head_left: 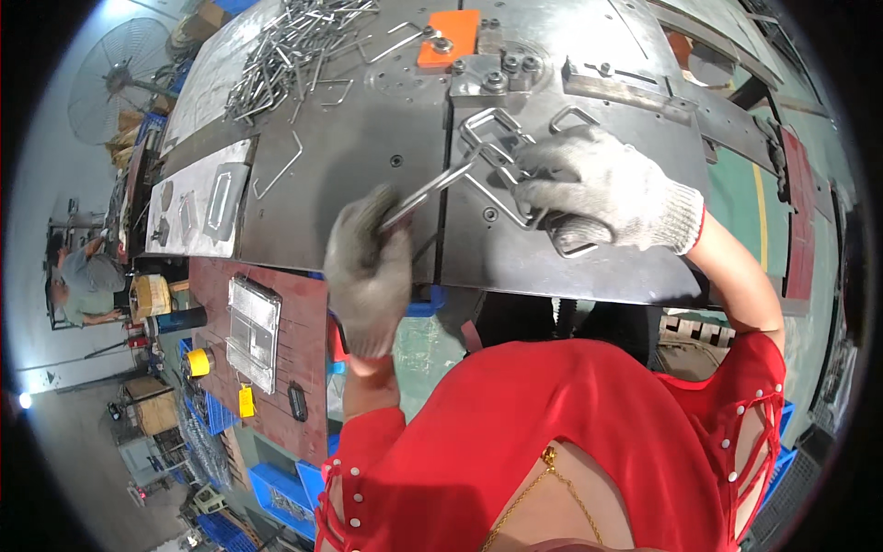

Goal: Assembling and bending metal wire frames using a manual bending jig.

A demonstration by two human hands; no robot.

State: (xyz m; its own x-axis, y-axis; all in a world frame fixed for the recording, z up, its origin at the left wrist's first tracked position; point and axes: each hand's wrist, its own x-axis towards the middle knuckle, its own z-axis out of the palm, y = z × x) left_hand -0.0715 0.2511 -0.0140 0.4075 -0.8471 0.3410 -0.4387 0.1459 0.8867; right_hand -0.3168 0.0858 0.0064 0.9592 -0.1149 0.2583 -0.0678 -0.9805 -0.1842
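My left hand (370, 267), in a grey-white knit glove, is closed on bent metal rods (440, 184) that slant up and to the right across the seam of the steel table. My right hand (612, 189), gloved the same way, is closed around several bent wire brackets (497, 124) at the right of the seam. Their looped ends stick out left and above its fingers. The rods from the left hand overlap these brackets, and whether they touch is unclear. The right palm side is hidden.
A pile of bent rods (299, 55) lies at the far left of the steel table (570, 276). Bolted blocks (492, 83) and an orange plate (451, 39) stand at the back. One loose rod (280, 167) lies left. A reddish board (308, 368) holds a clear-covered case (253, 331).
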